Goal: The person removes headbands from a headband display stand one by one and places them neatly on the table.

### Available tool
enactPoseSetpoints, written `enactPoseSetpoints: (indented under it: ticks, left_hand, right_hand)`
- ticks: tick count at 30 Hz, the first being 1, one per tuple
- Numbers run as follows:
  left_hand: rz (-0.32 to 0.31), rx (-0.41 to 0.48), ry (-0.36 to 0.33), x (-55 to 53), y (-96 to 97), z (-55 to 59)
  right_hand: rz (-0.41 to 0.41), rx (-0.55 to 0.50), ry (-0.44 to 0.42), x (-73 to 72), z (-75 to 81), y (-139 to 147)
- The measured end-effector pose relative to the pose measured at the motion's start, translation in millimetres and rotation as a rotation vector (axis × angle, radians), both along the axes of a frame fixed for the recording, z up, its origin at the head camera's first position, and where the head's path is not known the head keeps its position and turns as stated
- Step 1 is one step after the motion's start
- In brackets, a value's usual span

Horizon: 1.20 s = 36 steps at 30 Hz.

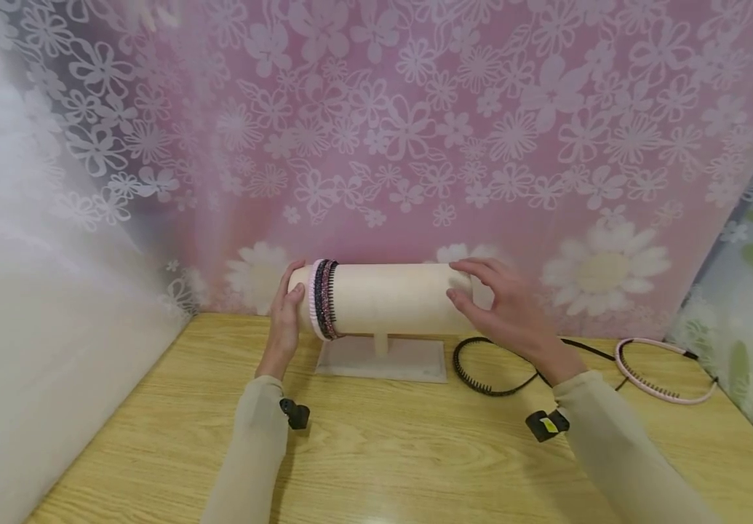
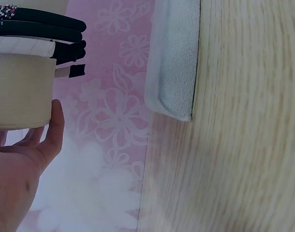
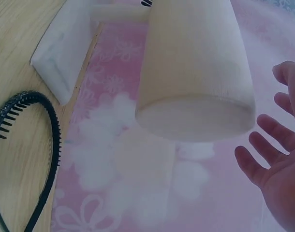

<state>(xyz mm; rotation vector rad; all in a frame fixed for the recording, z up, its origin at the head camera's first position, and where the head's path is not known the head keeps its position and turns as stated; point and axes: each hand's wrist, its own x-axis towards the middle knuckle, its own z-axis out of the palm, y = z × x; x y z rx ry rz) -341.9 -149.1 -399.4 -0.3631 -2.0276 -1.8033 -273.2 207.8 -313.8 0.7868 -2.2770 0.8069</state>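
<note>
A cream cylindrical headband stand (image 1: pixel 396 298) lies level on a post above a pale rectangular base (image 1: pixel 383 364). My left hand (image 1: pixel 282 320) holds its left end, thumb in front and fingers around the rim. Beside that hand sit a pale pink-and-white headband (image 1: pixel 316 298) and dark glittery headbands (image 1: pixel 327 298) with comb teeth. In the left wrist view their black tips (image 2: pixel 77 71) hang below the roll. At the right end, my right hand (image 1: pixel 503 302) hovers with fingers spread; the right wrist view shows a gap between its fingers (image 3: pixel 271 150) and the roll.
On the wooden table (image 1: pixel 376 451) lies a black toothed headband (image 1: pixel 497 393), right of the base. Farther right are a pink toothed headband (image 1: pixel 667 397) and another black band (image 1: pixel 588 348), partly hidden by my right arm. A pink flowered curtain (image 1: pixel 389 182) stands close behind.
</note>
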Motion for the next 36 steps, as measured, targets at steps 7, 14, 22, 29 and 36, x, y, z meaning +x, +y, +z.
enactPoseSetpoints:
  ticks: [7,14,22,29,36]
  left_hand:
    - [0.003,0.007,0.0,1.3,-0.7,-0.8]
    - [0.017,-0.005,-0.002,3.9,0.5,-0.3]
    - [0.015,-0.003,0.005,3.9,-0.6,1.8]
    - [-0.009,0.0,0.016,8.2,-5.5,1.5]
    - [-0.024,-0.001,0.005,16.7,-8.4,2.8]
  right_hand:
    - [-0.007,0.047,-0.102,-11.0,10.8,-20.1]
    - [-0.015,0.068,-0.241,-21.2,9.0,-28.7]
    - [0.018,0.057,-0.16,-21.2,3.7,-34.8]
    - [0.008,0.083,-0.141,-13.3,5.4,-38.0]
    - [-0.025,0.137,-0.096,-8.5,5.5,-39.8]
